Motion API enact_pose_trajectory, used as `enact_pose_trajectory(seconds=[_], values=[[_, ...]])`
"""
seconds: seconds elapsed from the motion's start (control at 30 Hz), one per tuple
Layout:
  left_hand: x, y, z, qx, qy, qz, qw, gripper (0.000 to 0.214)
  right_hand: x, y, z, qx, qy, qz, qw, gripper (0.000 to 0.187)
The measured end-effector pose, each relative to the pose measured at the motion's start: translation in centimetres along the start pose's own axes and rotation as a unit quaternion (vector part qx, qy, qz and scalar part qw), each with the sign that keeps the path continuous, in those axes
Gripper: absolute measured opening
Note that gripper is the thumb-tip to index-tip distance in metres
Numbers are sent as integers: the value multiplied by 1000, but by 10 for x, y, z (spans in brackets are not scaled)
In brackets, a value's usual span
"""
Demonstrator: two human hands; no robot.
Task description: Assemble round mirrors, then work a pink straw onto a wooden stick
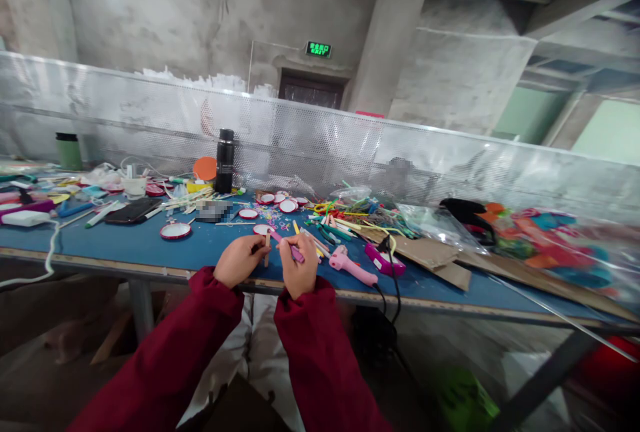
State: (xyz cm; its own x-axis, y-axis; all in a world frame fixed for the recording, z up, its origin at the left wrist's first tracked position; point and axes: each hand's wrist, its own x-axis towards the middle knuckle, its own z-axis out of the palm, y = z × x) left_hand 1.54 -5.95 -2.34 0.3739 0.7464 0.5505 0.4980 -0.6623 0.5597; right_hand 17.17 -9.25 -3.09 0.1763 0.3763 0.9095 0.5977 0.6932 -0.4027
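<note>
Close to the table's front edge, my left hand (pixel 243 260) pinches a small wooden craft stick (pixel 267 250), held roughly upright. Gripped in my right hand (pixel 299 267) is a pink-purple marker pen (pixel 277 237), its tip end near the stick; whether it touches cannot be made out. Just beyond the hands lies a red-rimmed round lid (pixel 263 229), with another lid (pixel 175 231) off to the left. On the right, a pink hot glue gun (pixel 353 267) rests beside a purple box-like item (pixel 385 260).
A black bottle (pixel 225 162) stands at the back, left of centre. A dark phone (pixel 133 211) lies to the left. Colourful pipe cleaners (pixel 345 209), cardboard (pixel 425 251) and plastic bags (pixel 445 225) cover the right side. Black cables (pixel 397 285) hang over the front edge.
</note>
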Motion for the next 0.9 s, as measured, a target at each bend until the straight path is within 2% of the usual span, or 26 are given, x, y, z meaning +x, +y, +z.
enact_pose_trajectory(seconds=[0.2, 0.33, 0.5, 0.9], values=[[0, 0, 0, -8, -3, -5, 1000, 27, 0, 0, 0, -4, 13, -3, 1000, 17], [0, 0, 0, -4, -4, -7, 1000, 27, 0, -1, 0, -10, -7, -10, 1000, 18], [0, 1, -1, -7, -7, -2, 1000, 27, 0, 1, 0, -9, 7, -4, 1000, 18], [0, 0, 1, -3, -4, -3, 1000, 28, -1, -1, 1, -10, -12, -1, 1000, 19]])
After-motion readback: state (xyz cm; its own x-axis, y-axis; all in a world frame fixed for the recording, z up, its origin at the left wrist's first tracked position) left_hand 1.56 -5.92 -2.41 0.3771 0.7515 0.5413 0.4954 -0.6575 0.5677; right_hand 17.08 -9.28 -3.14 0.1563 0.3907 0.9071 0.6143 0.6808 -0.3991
